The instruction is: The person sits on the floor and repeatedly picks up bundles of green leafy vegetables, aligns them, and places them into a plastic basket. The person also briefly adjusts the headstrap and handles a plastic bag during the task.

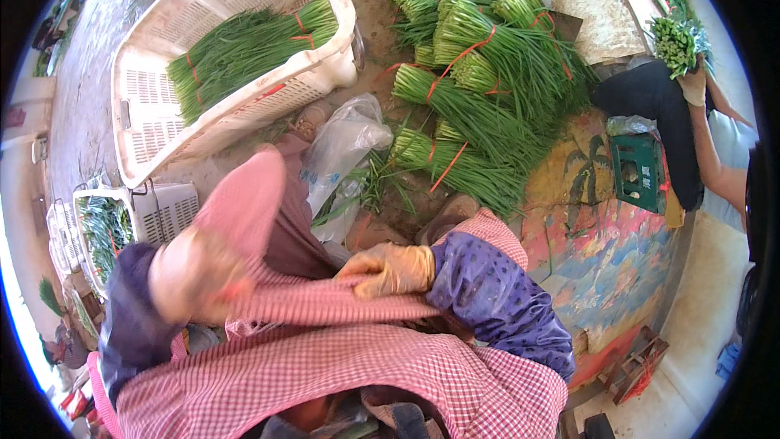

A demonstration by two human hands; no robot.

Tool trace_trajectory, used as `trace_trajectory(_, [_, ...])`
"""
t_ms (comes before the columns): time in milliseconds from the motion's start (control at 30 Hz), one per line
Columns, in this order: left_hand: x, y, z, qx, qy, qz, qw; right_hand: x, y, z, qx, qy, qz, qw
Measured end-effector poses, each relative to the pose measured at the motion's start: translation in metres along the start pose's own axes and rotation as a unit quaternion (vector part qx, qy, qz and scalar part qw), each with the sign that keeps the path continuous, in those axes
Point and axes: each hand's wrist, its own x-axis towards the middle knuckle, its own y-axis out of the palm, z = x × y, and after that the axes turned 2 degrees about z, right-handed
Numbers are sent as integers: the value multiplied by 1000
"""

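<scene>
My left hand (198, 277) is bare and blurred by motion. It is closed on a pink checked apron (341, 366), and a flap of the cloth stands up above it. On my right hand (387, 269) is an orange rubber glove, its fingers closed over a raised fold of the same apron. The fold stretches between the two hands across my lap. Just beyond my knees lie a crumpled clear plastic bag (347, 140) and loose green leaves (375, 186). My left fingertips are too blurred to make out.
Ahead lies a pile of garlic chive bundles (487, 49) tied with red bands. More bundles fill a white plastic crate (304, 70) at left. A smaller crate (164, 210) stands nearer. A seated co-worker's hand (693, 85) holds greens beside a green crate (637, 171).
</scene>
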Motion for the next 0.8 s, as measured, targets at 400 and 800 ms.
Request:
trace_trajectory(400, [109, -1, 67, -61, -131, -250, 957, 45, -226, -130, -349, 501, -343, 714])
trace_trajectory(800, [246, 195, 287, -374, -511, -374, 678, 130, -187, -212, -162, 267, -469, 826])
